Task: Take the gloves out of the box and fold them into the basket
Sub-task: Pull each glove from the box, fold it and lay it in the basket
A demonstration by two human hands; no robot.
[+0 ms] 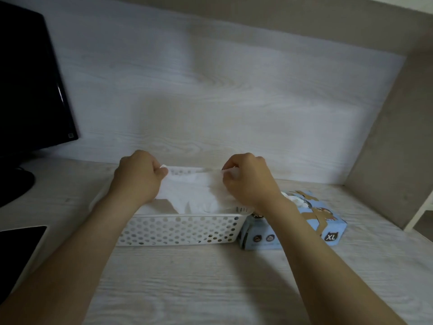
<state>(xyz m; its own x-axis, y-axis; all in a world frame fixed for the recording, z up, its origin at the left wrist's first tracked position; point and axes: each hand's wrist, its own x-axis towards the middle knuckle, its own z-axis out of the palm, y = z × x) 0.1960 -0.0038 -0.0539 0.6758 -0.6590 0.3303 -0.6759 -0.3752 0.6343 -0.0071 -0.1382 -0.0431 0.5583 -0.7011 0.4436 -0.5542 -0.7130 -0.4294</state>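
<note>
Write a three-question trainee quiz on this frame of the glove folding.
1. True or false: the left hand and the right hand each pinch the white glove over the basket.
2. The blue box lies: A) left of the basket, B) right of the basket, C) inside it.
3. Which size mark shows on the box?
Key: 1 true; 2 B; 3 XL.

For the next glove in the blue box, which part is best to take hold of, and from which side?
Probably pinch the white tuft that pokes out of the top of the blue box, coming from above. The box lies flat beside the basket, opening upward, so an upward pull should free one glove. The right hand is nearer.
</note>
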